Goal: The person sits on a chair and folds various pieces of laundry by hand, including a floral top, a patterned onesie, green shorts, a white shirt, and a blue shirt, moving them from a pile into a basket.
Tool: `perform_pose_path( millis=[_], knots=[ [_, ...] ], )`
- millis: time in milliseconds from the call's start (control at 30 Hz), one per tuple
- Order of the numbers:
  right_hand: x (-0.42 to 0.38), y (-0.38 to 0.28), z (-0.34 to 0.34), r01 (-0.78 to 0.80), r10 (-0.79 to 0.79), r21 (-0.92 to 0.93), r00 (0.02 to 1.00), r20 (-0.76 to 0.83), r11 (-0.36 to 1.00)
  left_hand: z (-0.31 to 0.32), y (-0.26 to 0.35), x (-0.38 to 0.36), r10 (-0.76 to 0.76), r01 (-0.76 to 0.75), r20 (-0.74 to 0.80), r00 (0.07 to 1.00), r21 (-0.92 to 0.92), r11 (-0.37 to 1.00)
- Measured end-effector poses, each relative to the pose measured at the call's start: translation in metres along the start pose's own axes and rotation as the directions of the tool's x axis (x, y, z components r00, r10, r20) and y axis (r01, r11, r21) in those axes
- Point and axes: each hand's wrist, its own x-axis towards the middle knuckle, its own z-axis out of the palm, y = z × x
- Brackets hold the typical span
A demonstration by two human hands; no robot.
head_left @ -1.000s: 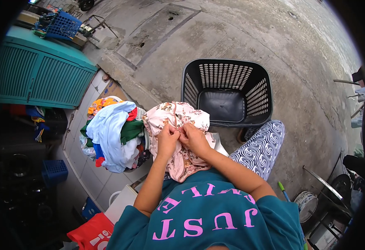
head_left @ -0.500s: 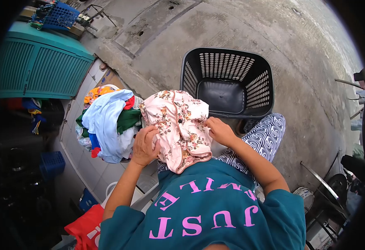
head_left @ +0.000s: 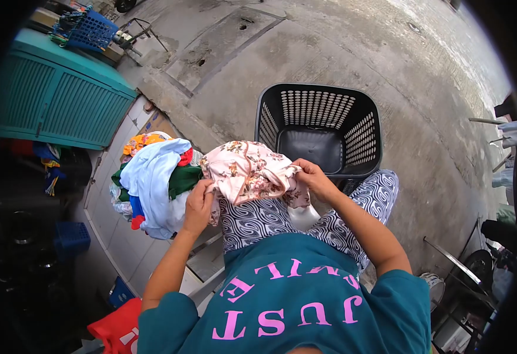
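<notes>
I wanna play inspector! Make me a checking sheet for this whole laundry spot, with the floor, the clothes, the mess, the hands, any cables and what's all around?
Surface: grey concrete floor ahead; pale tiles on the left.
Job's things: pink flowery cloth held over the lap; heap of clothes to its left; black basket ahead, no clothes seen inside.
Clutter: red bag at lower left.
Grippers: bare hands; left hand and right hand each grip the pink flowery cloth.
Cables: nothing seen.
Surroundings: teal cabinet at upper left; blue basket above it; far left too dark to check.
</notes>
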Motion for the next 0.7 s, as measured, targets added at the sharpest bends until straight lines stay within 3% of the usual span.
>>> perform_pose_path(
  millis=[67,100,133,167,200,267,400,433,467,533,567,600,667,700],
  knots=[
    [0.021,-0.071,0.006,0.013,-0.013,0.015,1.000,-0.028,1.000,-0.022,0.001,0.047,0.019,-0.020,-0.166,0.986,-0.004,1.000],
    [0.040,-0.088,0.001,0.199,-0.223,-0.268,0.973,-0.061,0.943,-0.031,0.001,0.069,0.090,-0.081,-0.240,0.967,0.046,0.996],
    [0.046,-0.123,0.005,0.257,-0.335,-0.535,0.941,-0.052,0.805,-0.043,0.009,0.088,0.138,-0.102,-0.281,0.950,0.138,0.985],
    [0.049,-0.152,0.008,0.297,-0.454,-0.741,0.891,-0.013,0.603,-0.056,0.010,0.107,0.263,-0.165,-0.319,0.910,0.302,0.939],
    [0.051,-0.176,0.010,0.293,-0.554,-0.889,0.831,0.053,0.353,-0.070,0.017,0.124,0.347,-0.214,-0.373,0.860,0.355,0.910],
    [0.051,-0.212,0.012,0.349,-0.651,-0.935,0.724,0.228,0.060,-0.096,0.036,0.145,0.365,-0.212,-0.409,0.836,0.372,0.904],
    [0.045,-0.258,0.005,0.385,-0.623,-0.916,0.690,0.368,-0.115,-0.132,0.076,0.153,0.438,-0.241,-0.411,0.800,0.447,0.861],
    [0.040,-0.269,0.008,0.346,-0.605,-0.938,0.743,0.287,-0.020,-0.136,0.084,0.153,0.476,-0.253,-0.405,0.781,0.492,0.833],
    [0.040,-0.275,0.007,0.347,-0.607,-0.937,0.739,0.293,-0.030,-0.139,0.091,0.154,0.513,-0.263,-0.397,0.761,0.535,0.803],
    [0.042,-0.285,0.003,0.407,-0.653,-0.892,0.733,0.192,0.194,-0.141,0.104,0.163,0.497,-0.252,-0.388,0.776,0.532,0.809],
    [0.033,-0.296,0.012,0.396,-0.547,-0.796,0.832,0.099,0.459,-0.144,0.108,0.169,0.494,-0.235,-0.384,0.780,0.552,0.800],
    [0.022,-0.308,0.021,0.402,-0.550,-0.797,0.828,0.107,0.451,-0.148,0.111,0.177,0.491,-0.216,-0.381,0.783,0.573,0.791],
    [-0.004,-0.327,0.052,0.393,-0.362,-0.504,0.918,0.163,0.769,-0.156,0.111,0.190,0.506,-0.234,-0.425,0.750,0.544,0.805],
    [-0.009,-0.328,0.070,0.477,-0.402,-0.356,0.876,0.265,0.804,-0.153,0.113,0.193,0.536,-0.200,-0.653,0.535,0.519,0.831]
  ],
)
